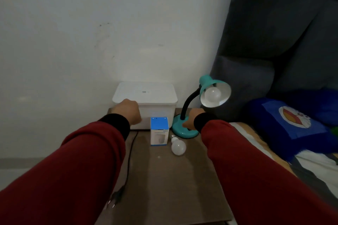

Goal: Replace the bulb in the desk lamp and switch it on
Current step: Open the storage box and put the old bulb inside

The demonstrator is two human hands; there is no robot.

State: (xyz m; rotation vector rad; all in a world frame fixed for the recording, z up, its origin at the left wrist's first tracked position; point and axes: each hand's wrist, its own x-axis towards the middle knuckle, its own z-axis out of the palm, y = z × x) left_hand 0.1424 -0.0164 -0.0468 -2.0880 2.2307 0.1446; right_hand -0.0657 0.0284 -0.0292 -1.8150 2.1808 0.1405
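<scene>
Two white bulbs: one in the teal gooseneck desk lamp (204, 100), one loose bulb (178, 146) nearer than the right hand (192, 119), which presses the lamp base. Left hand (128, 110) is clenched, empty, beside one blue-white carton (159, 131).

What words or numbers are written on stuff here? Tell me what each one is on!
None can be read.
Blue and white bulb box: small print on its front, too blurred.
White storage box: a small mark on its lid, too small.
Blue cushion: a cartoon picture, no words visible.
</scene>
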